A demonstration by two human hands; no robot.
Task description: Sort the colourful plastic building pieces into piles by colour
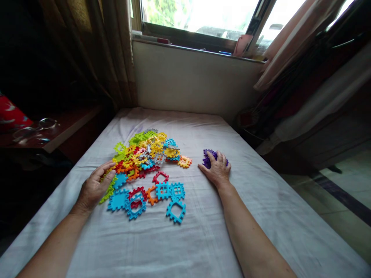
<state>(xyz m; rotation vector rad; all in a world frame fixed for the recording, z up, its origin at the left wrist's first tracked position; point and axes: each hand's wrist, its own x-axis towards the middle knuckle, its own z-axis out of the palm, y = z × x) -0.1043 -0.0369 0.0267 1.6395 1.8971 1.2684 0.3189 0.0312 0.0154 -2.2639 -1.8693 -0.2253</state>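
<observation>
Interlocking plastic building tiles with notched edges lie in a loose multicoloured pile (145, 154) on the sheet. My left hand (95, 185) rests at the pile's left edge, fingers stretched out and touching lime-green tiles (110, 190). Over a small group of purple tiles (207, 158), right of the pile, my right hand (218, 170) lies with its fingers spread; it partly hides them. Nearer to me are blue tiles (118, 200), a blue frame tile (176, 211), blue window tiles (177, 190), a red frame tile (160, 177) and an orange piece (151, 195).
A pale sheet (203, 239) covers the flat surface, with small wrinkles. A side table (72, 125) at the left holds glasses (48, 123) and a red patterned thing (13, 114). Behind are a wall (188, 77), a window and a curtain (113, 50); cloths hang at the right.
</observation>
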